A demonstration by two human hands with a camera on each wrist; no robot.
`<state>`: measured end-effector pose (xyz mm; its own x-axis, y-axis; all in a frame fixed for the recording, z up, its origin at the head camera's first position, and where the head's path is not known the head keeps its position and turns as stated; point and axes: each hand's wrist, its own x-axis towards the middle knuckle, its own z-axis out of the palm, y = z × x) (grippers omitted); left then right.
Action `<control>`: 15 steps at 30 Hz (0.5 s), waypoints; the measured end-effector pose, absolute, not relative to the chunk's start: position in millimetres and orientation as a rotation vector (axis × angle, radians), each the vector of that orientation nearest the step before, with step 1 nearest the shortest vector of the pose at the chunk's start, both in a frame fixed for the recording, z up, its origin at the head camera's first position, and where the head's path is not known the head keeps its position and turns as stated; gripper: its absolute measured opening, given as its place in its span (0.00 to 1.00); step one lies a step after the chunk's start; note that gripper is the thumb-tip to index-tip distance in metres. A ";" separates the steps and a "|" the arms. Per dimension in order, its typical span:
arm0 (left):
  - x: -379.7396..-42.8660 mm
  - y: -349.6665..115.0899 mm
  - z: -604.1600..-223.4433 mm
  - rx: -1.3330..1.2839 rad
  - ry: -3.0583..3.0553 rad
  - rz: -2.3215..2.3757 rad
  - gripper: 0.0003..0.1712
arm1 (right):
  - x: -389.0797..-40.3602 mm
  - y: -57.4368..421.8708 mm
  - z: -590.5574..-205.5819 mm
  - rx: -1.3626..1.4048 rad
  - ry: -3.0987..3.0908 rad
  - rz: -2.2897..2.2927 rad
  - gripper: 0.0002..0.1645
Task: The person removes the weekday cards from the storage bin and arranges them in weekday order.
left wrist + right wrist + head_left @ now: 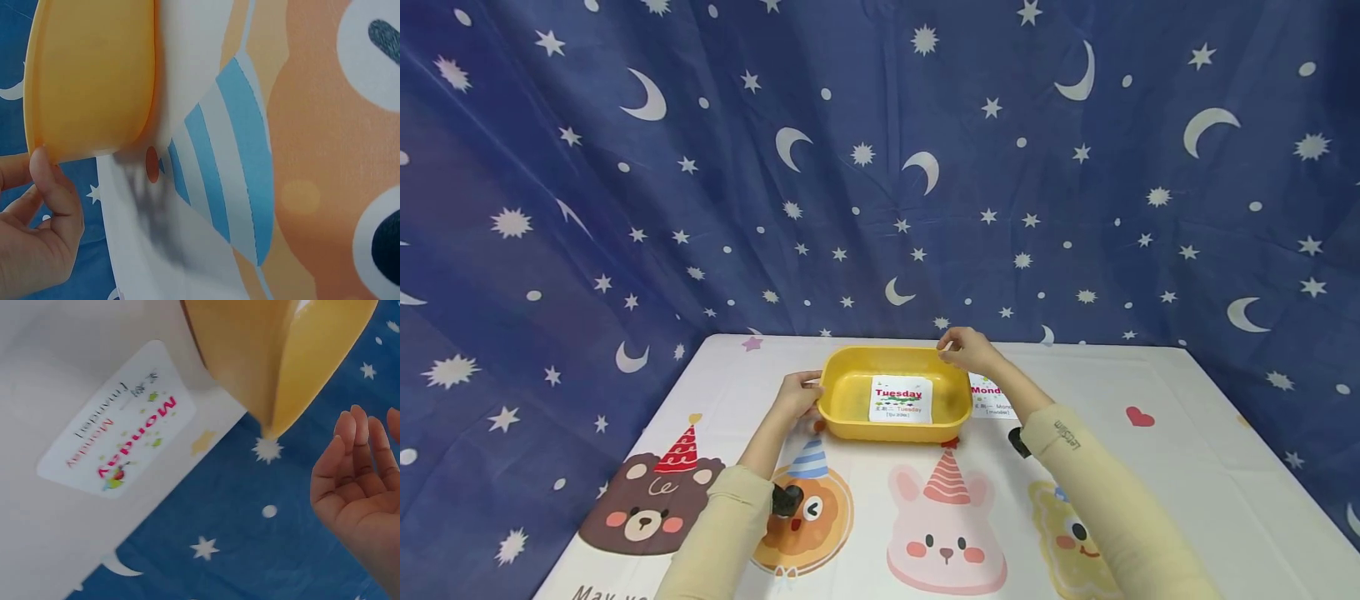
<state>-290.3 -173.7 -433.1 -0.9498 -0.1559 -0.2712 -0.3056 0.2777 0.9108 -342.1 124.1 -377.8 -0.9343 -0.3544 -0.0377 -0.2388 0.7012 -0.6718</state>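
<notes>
A yellow plastic basin (880,431) stands near the back of the table, and a white "Tuesday" card (901,400) lies inside it. With thumb and fingers, my left hand (796,396) pinches the basin's left rim, which the left wrist view shows up close with the hand (53,225) at the edge of the basin (94,75). My right hand (973,352) hovers at the far right corner. In the right wrist view that hand (362,481) has loosely bent fingers, holds nothing and is apart from the basin (244,356). A "Monday" card (119,425) lies on the table right of the basin.
The white tablecloth (865,517) carries printed cartoon animals in party hats. Behind the table hangs a dark blue curtain (850,217) with moons and stars. Dark wrist devices (787,500) show by both forearms.
</notes>
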 end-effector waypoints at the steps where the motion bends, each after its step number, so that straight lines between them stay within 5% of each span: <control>1: -290.1 -173.9 -432.7 -0.433 2.409 1.761 0.25 | -342.7 120.6 -376.8 -0.515 2.753 -1.005 0.12; 15: -287.3 -174.2 -430.9 -0.396 2.427 1.773 0.25 | -350.5 70.6 -363.6 -0.818 2.738 -0.492 0.13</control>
<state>-287.3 -174.2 -430.9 -0.9600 -0.1444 -0.2401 -0.2726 0.2841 0.9192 -350.5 70.6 -363.6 -0.8140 -0.5658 -0.1315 -0.4846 0.7862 -0.3834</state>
